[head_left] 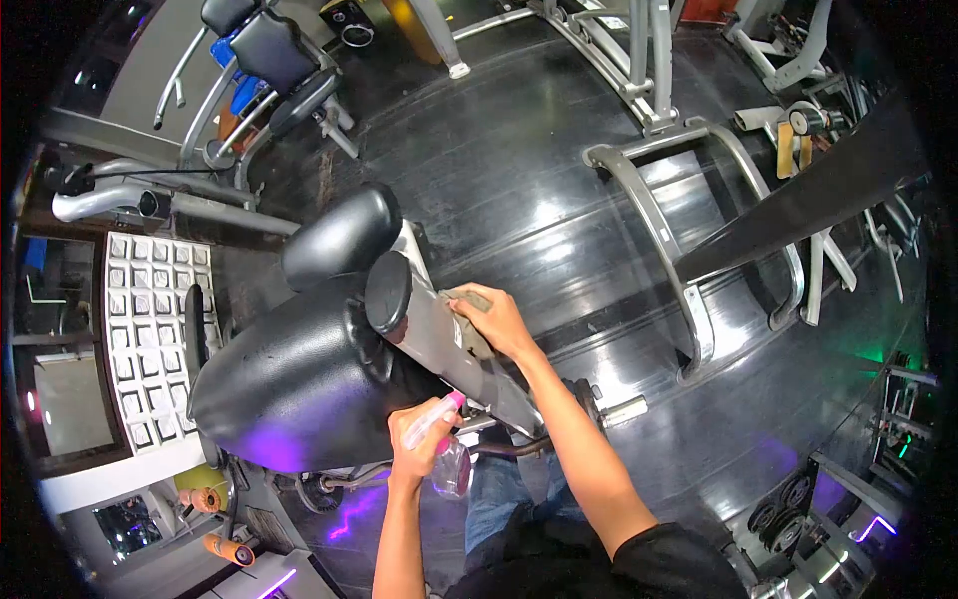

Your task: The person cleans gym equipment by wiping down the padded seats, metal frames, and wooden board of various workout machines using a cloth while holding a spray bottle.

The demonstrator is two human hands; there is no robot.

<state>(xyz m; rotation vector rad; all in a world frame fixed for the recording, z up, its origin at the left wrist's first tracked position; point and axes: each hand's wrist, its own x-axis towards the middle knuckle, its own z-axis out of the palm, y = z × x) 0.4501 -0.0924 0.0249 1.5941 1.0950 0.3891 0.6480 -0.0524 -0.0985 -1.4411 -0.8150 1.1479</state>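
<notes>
My left hand [420, 439] is wrapped round the neck of a spray bottle [453, 469] with a pink top and clear body. Its nozzle points toward a thick grey metal tube [434, 334] with a black end cap. Against the far side of that tube, my right hand [489, 317] presses a greyish cloth, its fingers closed on it. A large black padded seat [289, 379] lies left of the tube, with a smaller black pad [344, 235] beyond it.
Another machine with a black seat [274, 55] stands at the upper left. A low grey metal frame [654, 220] is on the dark floor to the right. Weight plates [783, 524] sit at the lower right. A white block wall panel [160, 334] is at the left.
</notes>
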